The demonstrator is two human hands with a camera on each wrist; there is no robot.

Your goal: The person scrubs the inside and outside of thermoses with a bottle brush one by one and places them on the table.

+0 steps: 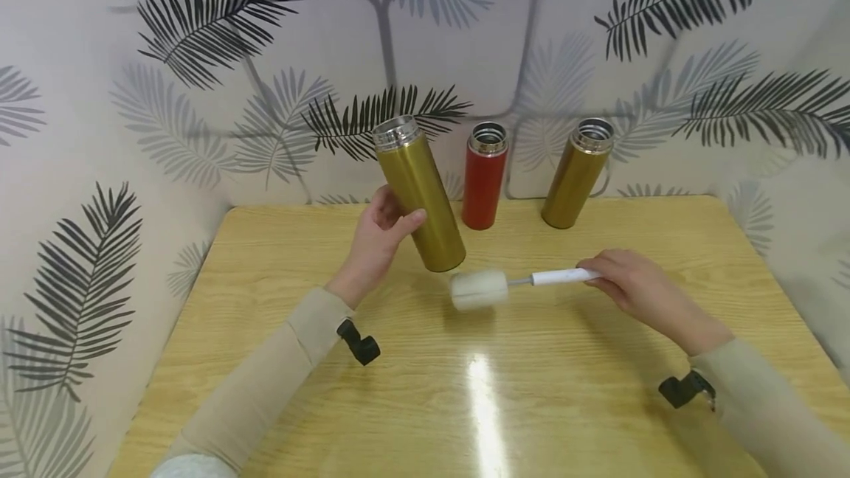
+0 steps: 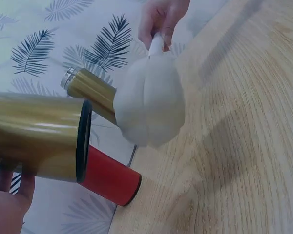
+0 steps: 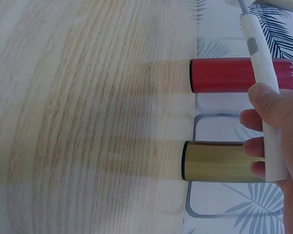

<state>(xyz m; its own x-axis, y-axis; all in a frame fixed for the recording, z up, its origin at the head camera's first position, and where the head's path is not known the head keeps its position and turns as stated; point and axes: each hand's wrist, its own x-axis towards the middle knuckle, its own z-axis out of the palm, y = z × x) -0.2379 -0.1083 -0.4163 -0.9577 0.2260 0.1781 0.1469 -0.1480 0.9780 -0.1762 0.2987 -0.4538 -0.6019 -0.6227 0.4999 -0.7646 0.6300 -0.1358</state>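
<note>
My left hand (image 1: 384, 231) grips a tall gold thermos bottle (image 1: 425, 201), lidless, with a bare steel rim tilted to the left. In the left wrist view the bottle's dark base (image 2: 84, 141) hangs over the table. My right hand (image 1: 627, 286) holds a bottle brush by its white handle (image 3: 263, 63), thumb along one side and fingers curled round the other. The brush's thick white sponge head (image 1: 479, 290) points left, just below the gold bottle's base and apart from it. It looks slightly blurred.
Behind, near the wall, stand a red thermos bottle (image 1: 485, 179) and a shorter gold thermos bottle (image 1: 576, 175), both without lids. The wooden table (image 1: 319, 404) meets a leaf-patterned wall covering (image 1: 332, 35) at its back edge.
</note>
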